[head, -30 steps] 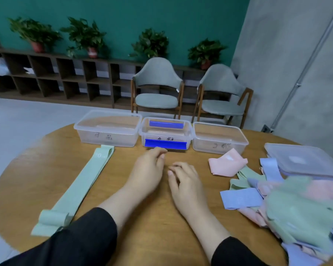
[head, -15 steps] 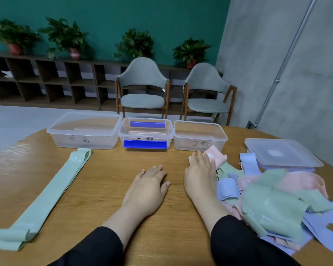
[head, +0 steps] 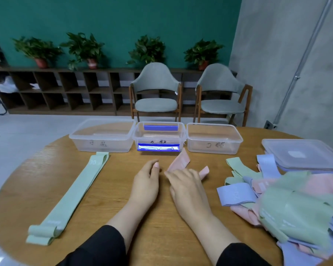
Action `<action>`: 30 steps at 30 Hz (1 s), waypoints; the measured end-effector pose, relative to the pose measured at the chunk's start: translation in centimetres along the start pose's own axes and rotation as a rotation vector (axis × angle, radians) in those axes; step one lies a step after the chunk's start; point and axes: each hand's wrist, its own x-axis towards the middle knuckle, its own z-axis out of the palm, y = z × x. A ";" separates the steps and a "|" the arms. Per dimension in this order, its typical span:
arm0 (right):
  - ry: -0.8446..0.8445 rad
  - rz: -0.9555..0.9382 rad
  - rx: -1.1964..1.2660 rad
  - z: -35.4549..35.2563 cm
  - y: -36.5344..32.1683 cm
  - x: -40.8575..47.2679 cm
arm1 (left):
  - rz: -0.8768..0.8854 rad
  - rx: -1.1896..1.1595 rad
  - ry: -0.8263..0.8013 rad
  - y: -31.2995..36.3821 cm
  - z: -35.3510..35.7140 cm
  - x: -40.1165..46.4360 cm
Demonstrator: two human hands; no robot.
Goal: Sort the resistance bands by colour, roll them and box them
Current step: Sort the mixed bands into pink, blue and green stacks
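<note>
One blue roll [head: 158,147] is boxed; our right hand [head: 187,187] pinches a pink band [head: 179,161], left hand [head: 145,182] relaxed, and the mixed pile [head: 288,200] awaits sorting.

- One view only, head-mounted; no second view, so no shared coverage to record.
- Position: above the near edge of the round wooden table [head: 46,181], looking forward and down.
- Near field: both forearms enter from the bottom edge; left hand [head: 145,186] and right hand [head: 187,191] sit close under the lens, at lower centre.
- Middle field: three clear plastic boxes [head: 102,138] in a row across the table's far side.
- Far field: two grey chairs [head: 156,89], a low shelf unit [head: 56,91] and the teal wall [head: 113,20], facing the camera.
- Wide-angle lens: table edge bows markedly towards the corners.
</note>
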 end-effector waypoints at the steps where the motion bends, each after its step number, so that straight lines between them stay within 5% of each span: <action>1: -0.006 -0.030 0.016 0.2 -0.7 -0.1 | -0.002 0.012 0.009 -0.1 -0.7 0.1; 8: -0.007 -0.046 0.064 0.0 -3.3 -0.3 | 0.035 0.098 -0.185 -1.1 -2.5 1.0; 14: -0.115 0.051 0.039 -2.8 -3.4 0.2 | 0.038 0.147 -0.200 -1.3 -2.3 1.1; 24: -0.586 0.305 0.366 -8.2 -1.7 3.1 | 0.035 0.326 -0.148 -2.1 -3.4 1.7; 30: -0.686 0.411 0.483 -7.8 -1.5 3.5 | 0.084 0.388 -0.147 -2.9 -4.0 1.8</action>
